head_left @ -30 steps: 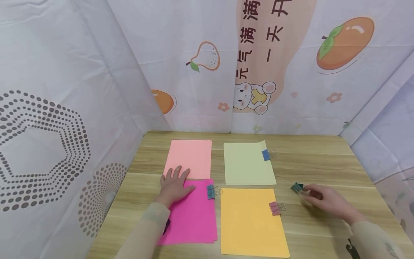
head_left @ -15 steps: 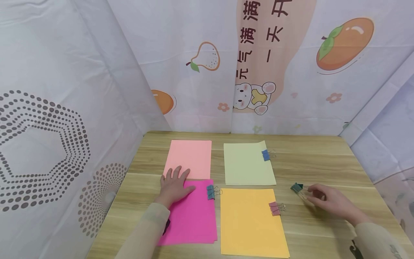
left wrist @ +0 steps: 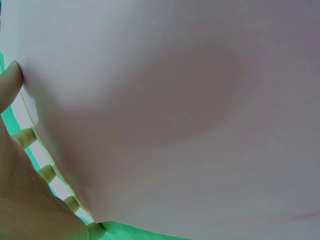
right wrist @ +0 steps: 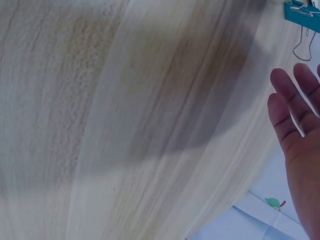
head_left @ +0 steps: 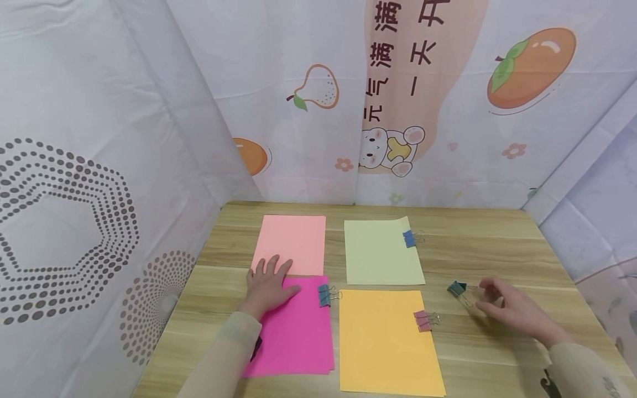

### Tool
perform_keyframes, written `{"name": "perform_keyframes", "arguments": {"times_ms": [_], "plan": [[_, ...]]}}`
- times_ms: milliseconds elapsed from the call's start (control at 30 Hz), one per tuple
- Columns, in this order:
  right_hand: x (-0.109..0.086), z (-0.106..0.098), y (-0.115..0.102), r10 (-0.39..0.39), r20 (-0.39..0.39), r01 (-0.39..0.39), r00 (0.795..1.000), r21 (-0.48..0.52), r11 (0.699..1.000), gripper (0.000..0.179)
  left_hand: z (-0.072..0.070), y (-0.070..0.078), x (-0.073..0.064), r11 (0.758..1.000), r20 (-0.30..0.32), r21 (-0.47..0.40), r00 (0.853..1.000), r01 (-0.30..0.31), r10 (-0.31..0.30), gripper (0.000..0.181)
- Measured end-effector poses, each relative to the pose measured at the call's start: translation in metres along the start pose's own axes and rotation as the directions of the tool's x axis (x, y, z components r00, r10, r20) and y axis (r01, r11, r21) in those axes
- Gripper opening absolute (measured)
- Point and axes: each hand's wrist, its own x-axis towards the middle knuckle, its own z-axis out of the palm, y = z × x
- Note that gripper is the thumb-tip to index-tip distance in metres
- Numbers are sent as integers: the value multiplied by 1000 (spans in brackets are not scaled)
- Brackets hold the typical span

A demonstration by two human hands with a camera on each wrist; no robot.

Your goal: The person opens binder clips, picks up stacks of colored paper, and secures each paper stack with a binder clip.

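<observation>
My left hand [head_left: 266,291] rests flat with spread fingers, across the near edge of a light pink sheet [head_left: 296,240] and the top of a magenta paper stack [head_left: 298,337]. A teal binder clip [head_left: 324,296] grips that stack's right edge. On the right, my right hand [head_left: 517,310] hovers low over the table, fingers loosely curved around nothing. Just left of its fingertips lies a dark green binder clip [head_left: 456,288], its wire handles pointing toward the hand. The right wrist view shows a gap between the fingers and the clip's handle [right wrist: 302,52].
Pale yellow-green paper [head_left: 383,253] at the back carries a blue binder clip [head_left: 409,239]. Orange-yellow paper [head_left: 388,342] in front has a dusky red binder clip [head_left: 422,320] on its right edge. Printed curtains [head_left: 298,33] enclose the wooden table [head_left: 497,237].
My right hand has drawn back slightly to the right, its fingers letting go of the dark green binder clip, which stays in place. My left hand has not moved.
</observation>
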Motion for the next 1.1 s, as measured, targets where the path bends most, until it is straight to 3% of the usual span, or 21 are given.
{"name": "perform_keyframes", "arguments": {"times_ms": [333,1100], "plan": [[0,1,3,2,27,-2,1000,3,1000,71,1,0,0,1000,11,3,1000,10,-10,79],[4,10,3,-54,40,55,998,-34,998,75,4,-2,2,1000,8,-3,1000,8,-8,79]]}}
